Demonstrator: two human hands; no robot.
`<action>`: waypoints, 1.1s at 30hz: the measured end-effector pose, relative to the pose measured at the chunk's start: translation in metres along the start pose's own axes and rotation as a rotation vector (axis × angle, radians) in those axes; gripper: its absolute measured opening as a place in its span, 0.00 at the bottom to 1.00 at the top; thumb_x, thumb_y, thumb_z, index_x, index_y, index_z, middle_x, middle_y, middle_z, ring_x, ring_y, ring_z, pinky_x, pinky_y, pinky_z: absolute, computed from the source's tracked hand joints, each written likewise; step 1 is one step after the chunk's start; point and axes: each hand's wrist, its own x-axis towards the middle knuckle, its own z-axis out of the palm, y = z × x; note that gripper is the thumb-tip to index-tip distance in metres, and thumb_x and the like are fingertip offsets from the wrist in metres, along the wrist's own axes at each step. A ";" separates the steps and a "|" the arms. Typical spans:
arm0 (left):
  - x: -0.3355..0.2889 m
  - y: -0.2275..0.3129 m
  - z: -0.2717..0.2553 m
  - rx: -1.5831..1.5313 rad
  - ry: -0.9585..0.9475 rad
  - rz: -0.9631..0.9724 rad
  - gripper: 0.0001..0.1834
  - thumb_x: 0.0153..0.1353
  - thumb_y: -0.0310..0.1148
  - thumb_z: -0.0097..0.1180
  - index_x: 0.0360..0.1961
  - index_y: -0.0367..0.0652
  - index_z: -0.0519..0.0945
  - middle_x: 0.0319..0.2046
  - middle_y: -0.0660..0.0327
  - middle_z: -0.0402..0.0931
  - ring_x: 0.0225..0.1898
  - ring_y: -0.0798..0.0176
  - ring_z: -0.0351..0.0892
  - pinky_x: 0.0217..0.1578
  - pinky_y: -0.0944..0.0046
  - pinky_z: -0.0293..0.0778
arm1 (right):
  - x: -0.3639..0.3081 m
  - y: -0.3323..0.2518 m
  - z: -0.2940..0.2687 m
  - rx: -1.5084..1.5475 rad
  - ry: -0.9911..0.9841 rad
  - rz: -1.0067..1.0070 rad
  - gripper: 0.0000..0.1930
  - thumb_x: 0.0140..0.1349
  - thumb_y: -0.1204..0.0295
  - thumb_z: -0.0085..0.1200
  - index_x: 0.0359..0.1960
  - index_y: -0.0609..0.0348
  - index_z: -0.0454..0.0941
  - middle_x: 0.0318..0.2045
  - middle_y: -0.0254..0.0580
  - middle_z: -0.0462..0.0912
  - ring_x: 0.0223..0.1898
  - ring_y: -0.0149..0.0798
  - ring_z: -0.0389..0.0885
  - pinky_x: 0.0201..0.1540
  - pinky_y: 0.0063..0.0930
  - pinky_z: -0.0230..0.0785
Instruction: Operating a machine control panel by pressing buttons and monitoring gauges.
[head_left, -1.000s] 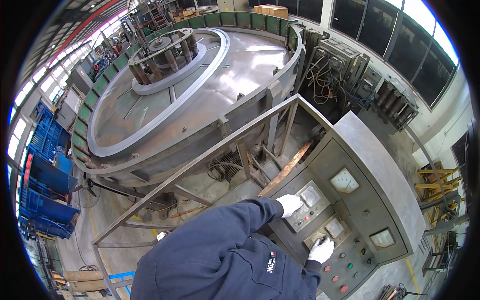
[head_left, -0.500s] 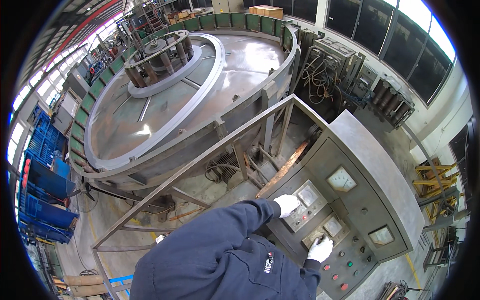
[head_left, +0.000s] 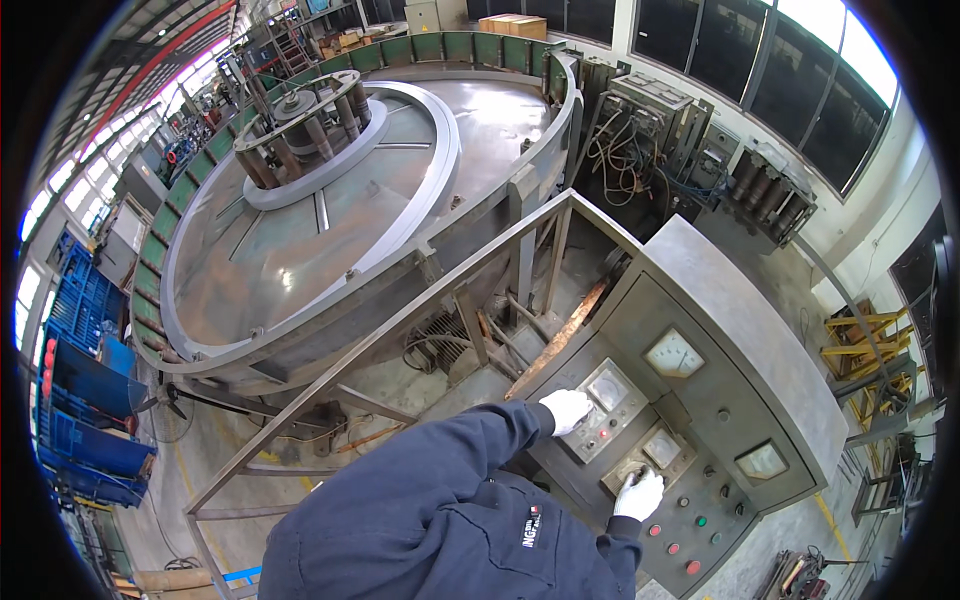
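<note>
My left hand (head_left: 567, 411), in a white glove, is closed at the left edge of the upper meter module (head_left: 607, 389) on a grey control desk (head_left: 735, 283). What its fingers grip there is hidden. Lower and to the right, my white-gloved right hand (head_left: 638, 495) pinches a dark knob (head_left: 639, 474) on the second meter module (head_left: 661, 449). A red lamp glows between the modules' controls. Beyond the desk lies a large round metal turntable (head_left: 390, 215) with a pale raised ring (head_left: 446, 165) and a hub of upright rollers (head_left: 318, 139).
A steel guard rail (head_left: 400, 320) runs between me and the turntable's green-lined wall (head_left: 430, 50). Red and green push buttons (head_left: 673, 548) sit below my right hand. Cables and machinery (head_left: 640, 140) stand at the far right. Blue metal racks (head_left: 90, 410) are at the left.
The turntable's slots and pale ring have shifted anticlockwise, with the near side moving right. The whole view has shifted slightly. Both hands stay at their modules.
</note>
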 end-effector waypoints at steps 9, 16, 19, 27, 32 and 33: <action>0.001 -0.001 0.001 0.013 -0.018 -0.011 0.10 0.64 0.35 0.63 0.42 0.41 0.83 0.38 0.47 0.83 0.42 0.38 0.86 0.45 0.43 0.82 | 0.001 -0.002 -0.001 0.015 -0.004 0.010 0.18 0.63 0.65 0.69 0.53 0.56 0.87 0.46 0.51 0.84 0.51 0.56 0.83 0.55 0.50 0.77; 0.000 0.001 -0.002 0.000 -0.002 0.001 0.09 0.64 0.34 0.62 0.41 0.41 0.83 0.38 0.46 0.83 0.42 0.38 0.86 0.45 0.43 0.81 | 0.001 -0.001 -0.001 0.005 -0.021 0.020 0.18 0.63 0.65 0.68 0.54 0.56 0.86 0.47 0.52 0.84 0.52 0.56 0.83 0.56 0.51 0.76; -0.001 -0.001 0.001 0.001 0.010 0.003 0.09 0.64 0.34 0.62 0.41 0.41 0.83 0.38 0.46 0.83 0.42 0.38 0.86 0.45 0.43 0.81 | 0.001 -0.002 -0.003 0.016 -0.017 0.012 0.18 0.63 0.65 0.68 0.54 0.56 0.86 0.47 0.52 0.84 0.52 0.57 0.83 0.56 0.51 0.76; -0.001 -0.001 0.001 0.020 0.005 0.007 0.10 0.65 0.35 0.62 0.42 0.41 0.83 0.38 0.46 0.83 0.42 0.38 0.86 0.45 0.43 0.81 | 0.001 0.001 0.001 0.023 -0.001 -0.004 0.18 0.63 0.65 0.68 0.53 0.56 0.87 0.46 0.52 0.84 0.51 0.57 0.83 0.55 0.51 0.77; -0.001 0.001 0.000 0.016 -0.012 -0.010 0.10 0.65 0.35 0.62 0.43 0.40 0.84 0.39 0.46 0.83 0.43 0.39 0.86 0.45 0.44 0.81 | 0.000 -0.001 0.000 0.030 -0.003 0.004 0.18 0.63 0.65 0.68 0.53 0.56 0.87 0.46 0.52 0.84 0.51 0.56 0.83 0.55 0.51 0.76; -0.001 0.001 0.000 0.023 -0.011 -0.004 0.10 0.65 0.35 0.62 0.43 0.40 0.84 0.39 0.46 0.83 0.43 0.39 0.86 0.45 0.44 0.81 | 0.000 0.000 0.001 0.033 -0.002 -0.001 0.18 0.63 0.65 0.68 0.53 0.56 0.87 0.46 0.52 0.84 0.51 0.56 0.82 0.55 0.51 0.76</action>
